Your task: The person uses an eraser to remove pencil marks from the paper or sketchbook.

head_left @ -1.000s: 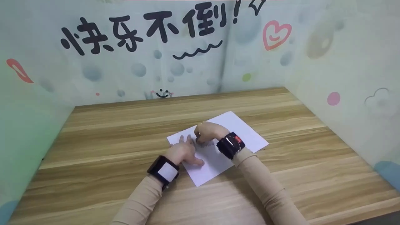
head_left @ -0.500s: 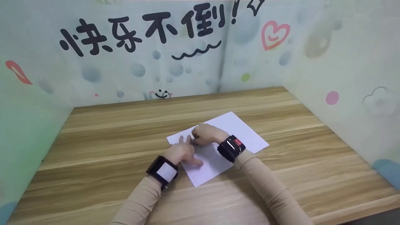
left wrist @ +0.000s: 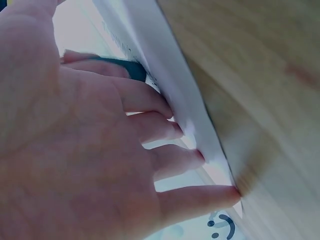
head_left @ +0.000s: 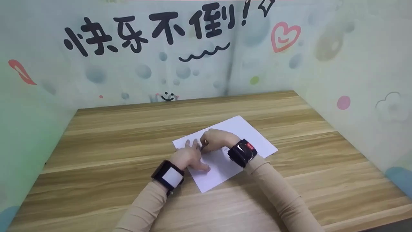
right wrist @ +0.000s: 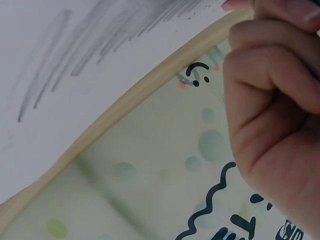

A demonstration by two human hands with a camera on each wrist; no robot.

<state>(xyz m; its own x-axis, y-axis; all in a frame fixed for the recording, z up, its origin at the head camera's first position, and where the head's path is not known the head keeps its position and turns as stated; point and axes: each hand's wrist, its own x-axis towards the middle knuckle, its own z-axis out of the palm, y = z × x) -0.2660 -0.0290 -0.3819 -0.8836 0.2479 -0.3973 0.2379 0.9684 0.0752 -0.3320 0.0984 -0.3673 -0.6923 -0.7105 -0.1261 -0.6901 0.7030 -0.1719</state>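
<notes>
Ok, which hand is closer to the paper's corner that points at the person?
Left. The left hand lies spread on the paper, its thumb just up from that corner. The right hand is farther up the paper, holding a dark thing.

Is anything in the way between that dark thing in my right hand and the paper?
Nothing visible separates the dark thing from the paper below. Your left hand, spread on it, lies just beside your right hand, so leftward room looks tight.

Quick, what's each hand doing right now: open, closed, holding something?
Left hand: open, spread on the paper.
Right hand: closed, holding a dark thing, kind unclear.
</notes>
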